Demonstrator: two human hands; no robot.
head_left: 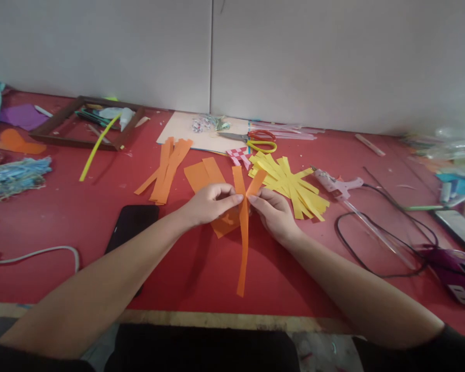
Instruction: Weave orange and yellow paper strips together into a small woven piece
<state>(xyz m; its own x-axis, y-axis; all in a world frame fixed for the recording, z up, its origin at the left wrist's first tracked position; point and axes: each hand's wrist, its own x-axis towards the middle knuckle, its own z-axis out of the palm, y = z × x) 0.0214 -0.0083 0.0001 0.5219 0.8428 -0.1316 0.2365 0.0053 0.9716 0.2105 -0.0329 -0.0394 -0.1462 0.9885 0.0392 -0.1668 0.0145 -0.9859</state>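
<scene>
Above the red table, my left hand point(217, 203) pinches a long orange paper strip point(243, 248) near its upper part. My right hand point(272, 209) grips the same place from the other side, where a short orange piece slants up to the right. Whether that piece is a fold of the strip or a second strip, I cannot tell. Behind my left hand lie wider orange paper pieces point(197, 175), partly hidden by it. A pile of orange strips point(169, 170) is farther left. Yellow paper strips point(290, 183) are heaped just beyond my right hand.
A black phone point(134, 222) lies by my left forearm. Scissors point(256, 138) and a pink-and-white woven paper piece point(238, 155) are behind my hands. To the right rests a glue gun point(337, 185) with a looping cord. A brown frame point(58, 135) holds small tools.
</scene>
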